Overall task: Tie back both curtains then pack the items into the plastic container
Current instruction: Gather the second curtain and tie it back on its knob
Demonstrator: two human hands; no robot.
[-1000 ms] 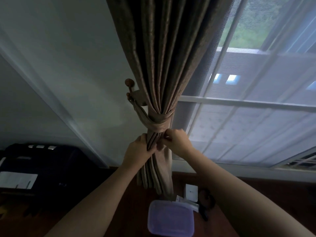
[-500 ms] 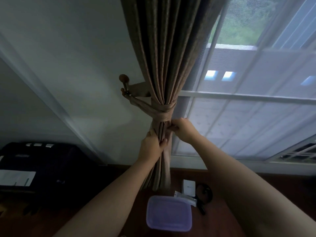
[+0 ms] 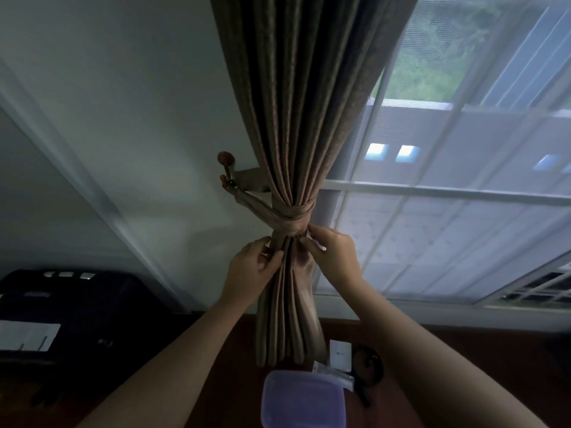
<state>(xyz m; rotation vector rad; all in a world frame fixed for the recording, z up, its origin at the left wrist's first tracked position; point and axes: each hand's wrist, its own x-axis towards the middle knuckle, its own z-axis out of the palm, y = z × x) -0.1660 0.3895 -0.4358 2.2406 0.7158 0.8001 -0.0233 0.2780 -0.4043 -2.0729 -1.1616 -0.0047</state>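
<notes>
Curtain (image 3: 296,118) is gathered and cinched by the tieback (image 3: 293,216), which runs left to the wall hook (image 3: 227,174) beside the window (image 3: 463,211). Left hand (image 3: 250,271) has its fingers pinched on the folds just under the band; right hand (image 3: 335,256) has its fingertips closed on the right edge of the bundle at the band's lower rim, with a small pale bit showing between them, can't tell what it is. Looks like the dressing step: band is on, pleats below are being evened out. To do it well I'd hold the bundle steady with the left, tug the folds down and inward with the right so nothing bulges over the band, and check the loop seats fully on the hook before letting go. Pull gently; a hard tug could slip the loop off the hook or drag the band down. Plastic container (image 3: 302,400) sits on the dark wood surface directly below the curtain hem, lid on as far as I can tell. Just beside it on the right: a small white card (image 3: 340,353) and a black item with a round end (image 3: 367,369), too dim to identify. Black case (image 3: 68,307) stands well off to the left. Hem hangs close over the container, so it may brush things when packing. Second curtain isn't in view.
</notes>
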